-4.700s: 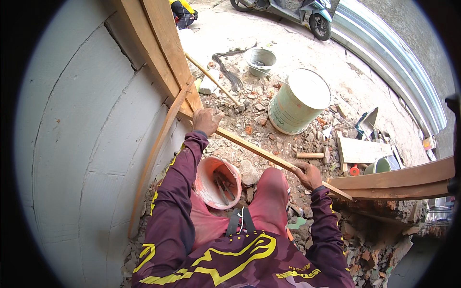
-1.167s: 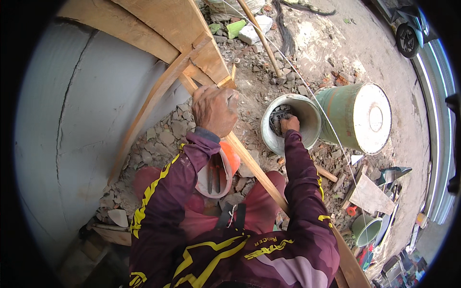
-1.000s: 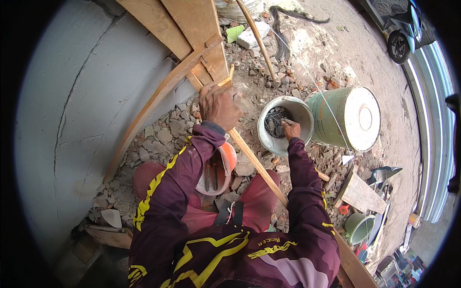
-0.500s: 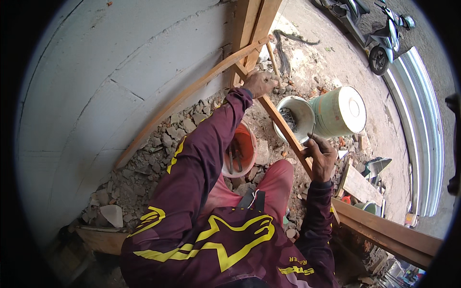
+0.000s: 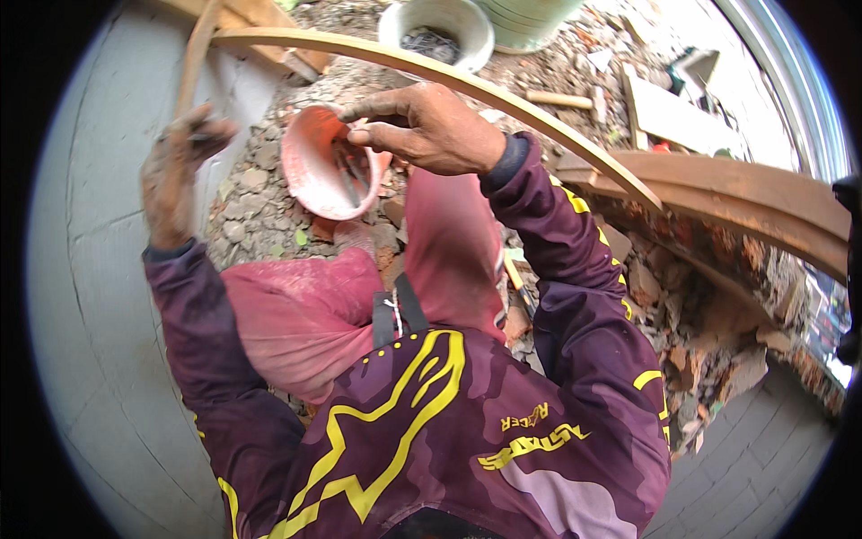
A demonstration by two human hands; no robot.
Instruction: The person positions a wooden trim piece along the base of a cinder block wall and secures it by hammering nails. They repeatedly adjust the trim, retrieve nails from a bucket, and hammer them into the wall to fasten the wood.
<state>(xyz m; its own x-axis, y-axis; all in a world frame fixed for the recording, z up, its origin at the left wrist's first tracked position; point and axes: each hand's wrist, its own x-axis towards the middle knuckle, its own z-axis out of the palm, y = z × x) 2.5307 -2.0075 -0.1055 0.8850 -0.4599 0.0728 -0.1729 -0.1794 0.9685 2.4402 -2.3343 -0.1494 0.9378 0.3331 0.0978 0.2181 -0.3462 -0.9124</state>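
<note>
My left hand (image 5: 180, 175) is raised at the left, in front of the grey wall, its fingers smeared by motion. It is nearest a narrow upright wooden strip (image 5: 194, 67). My right hand (image 5: 431, 130) is over the rim of a reddish bucket (image 5: 325, 202), thumb and forefinger brought together. Anything small between those fingertips cannot be made out. Just beyond this hand a long wooden strip (image 5: 485, 88) runs from the upper left down to the right. Inside the bucket are some long narrow tools (image 5: 350, 171), partly in shadow.
A hammer (image 5: 561, 99) lies on the rubble beyond the strip. A white bucket (image 5: 435, 18) holding dark metal pieces stands beside a pale green bucket (image 5: 530, 22). A thick timber beam (image 5: 718, 184) crosses at the right. Broken masonry (image 5: 251, 193) lies around my legs, beside the wall (image 5: 99, 269).
The view has turned and shifted. My left hand has left the wooden strip and swung toward the wall. My right hand, earlier pinching a thin nail-like piece, is now above the reddish bucket.
</note>
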